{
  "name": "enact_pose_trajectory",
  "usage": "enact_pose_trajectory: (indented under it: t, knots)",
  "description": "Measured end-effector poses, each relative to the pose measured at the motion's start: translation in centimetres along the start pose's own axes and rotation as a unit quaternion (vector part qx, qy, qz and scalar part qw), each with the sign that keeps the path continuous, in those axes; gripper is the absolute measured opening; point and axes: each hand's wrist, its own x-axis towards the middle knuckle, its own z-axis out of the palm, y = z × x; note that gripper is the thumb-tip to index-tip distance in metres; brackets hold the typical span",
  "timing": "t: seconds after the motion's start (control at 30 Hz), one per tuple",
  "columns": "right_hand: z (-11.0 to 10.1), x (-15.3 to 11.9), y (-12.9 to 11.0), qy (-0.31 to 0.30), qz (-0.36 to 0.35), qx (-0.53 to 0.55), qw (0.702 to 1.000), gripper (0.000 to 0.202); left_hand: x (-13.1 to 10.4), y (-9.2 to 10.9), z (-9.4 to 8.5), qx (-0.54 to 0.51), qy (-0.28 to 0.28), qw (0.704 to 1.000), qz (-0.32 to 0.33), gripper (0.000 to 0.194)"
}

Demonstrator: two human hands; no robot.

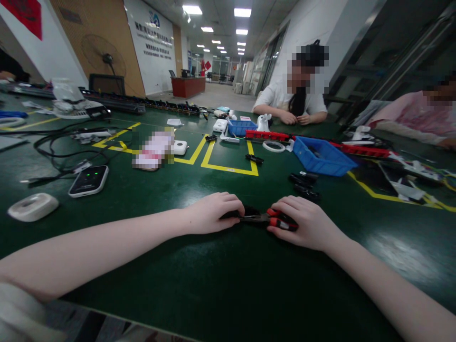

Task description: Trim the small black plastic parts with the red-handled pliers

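Note:
Red-handled pliers [283, 223] lie in my right hand [304, 221], whose fingers are wrapped round the handles. Their metal jaws point left and touch or nearly touch a small black part [230, 215]. My left hand [213, 213] pinches that black part between thumb and fingers, which hide much of it. Both hands are low over the green table [213, 285], close together near the middle of the view. Some dark material shows just behind the plier jaws, too dim to make out.
Beyond the hands are black parts [304, 185], a blue bin [322, 156], a smaller blue bin [242, 127] and a phone [155, 151]. To the left are a white device [89, 181], a white ring-shaped object [33, 207] and black cables. Two people sit across the table.

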Motion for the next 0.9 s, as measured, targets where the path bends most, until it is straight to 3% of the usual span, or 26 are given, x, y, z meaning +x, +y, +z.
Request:
enact_pose_trajectory:
  t: [0.6,0.9]
  knots:
    - [-0.15,0.69,-0.93,0.033,-0.017,-0.021,0.999,0.03,0.32,-0.11,-0.01,-0.02,0.033,0.999,-0.03,0.012]
    - [0.08,0.67,-0.73,0.034,-0.022,-0.022,0.999,0.03,0.25,-0.17,-0.14,-0.011,0.018,0.999,-0.039,0.01]
